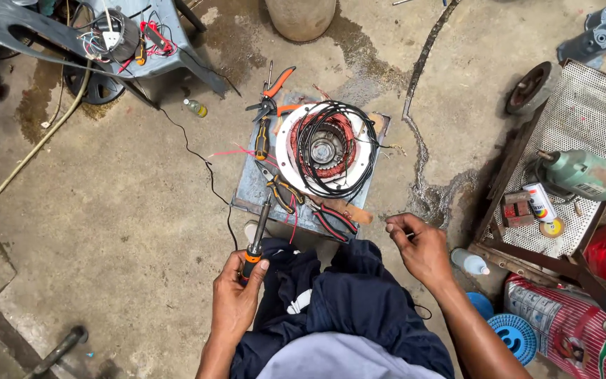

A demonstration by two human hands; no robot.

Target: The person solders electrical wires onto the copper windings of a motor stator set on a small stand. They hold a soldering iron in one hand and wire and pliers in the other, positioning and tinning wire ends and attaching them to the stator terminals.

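Copper windings are showing red-brown inside the motor stator (325,149), which is lying flat on a small metal plate (247,191) on the concrete floor (106,210), just in front of your knees. You are sitting over it, and your left hand (236,298) is closing its grip fully around the orange and black handle of a soldering iron (257,238); the tip is pointing away from you toward the near left corner of the plate and is not touching any wire at this moment. Your right hand (422,245) is hovering to the right of the plate with the fingers pinching together; something thin, maybe a wire or solder, seems to be between them, but I cannot tell for sure. Black lead wires (338,151) are lying in loose loops on top of the white ring of the stator, and their ends are looking free, so I am judging that the winding itself is finished while the joining and tidying of the leads is left to do. Pliers with red handles (334,219) are resting on the near edge of the plate, a yellow and black screwdriver (262,139) is lying at the left of the stator, and orange cutters (273,90) are lying beyond it. A green motor (583,175) is sitting on a mesh tray (590,105) well apart at your right.
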